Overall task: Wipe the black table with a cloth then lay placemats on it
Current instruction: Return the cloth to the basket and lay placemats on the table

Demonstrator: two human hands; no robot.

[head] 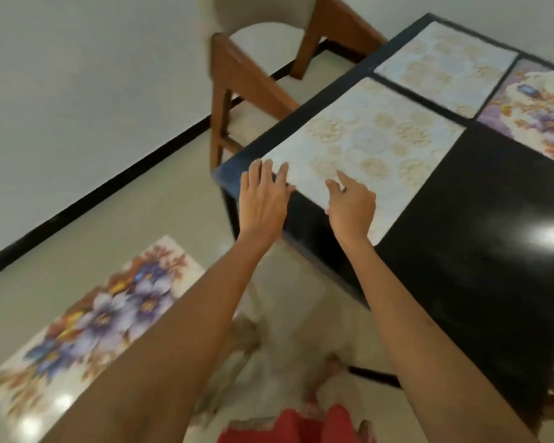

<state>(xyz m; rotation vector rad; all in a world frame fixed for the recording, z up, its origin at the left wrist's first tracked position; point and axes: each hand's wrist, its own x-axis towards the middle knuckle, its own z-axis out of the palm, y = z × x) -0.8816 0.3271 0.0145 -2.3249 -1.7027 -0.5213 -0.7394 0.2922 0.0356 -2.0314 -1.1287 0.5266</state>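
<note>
blurred throughout, so mat patterns read only as soft shapes. right side of black table (480, 251) cut off by frame edge; flowered mat (534, 113) at far right cut off too, purple and cream blooms only partly seen. no cloth in view.

near mat (365, 148), pale with gold medallions, lying flat at the table's near left corner, long axis running along the left edge, away from viewer. second pale mat (445, 68) beyond it, same direction, thin black strip between. flowered mat beside that, just apart.

left hand (263, 199) at the table corner, fingers spread and flat, tips touching the near mat's corner. right hand (352, 206) on the mat's near edge, fingers loosely curled, forefinger stretched out over the mat; gripping nothing, as far as can be told.

glossy tabletop with a bright light glare at right. cream tiled floor, white wall with black skirting. wooden chair (256, 78) with pale seat past the corner. another flowered mat (93, 318) lower left, resting surface unclear. red garment and bare feet below.
</note>
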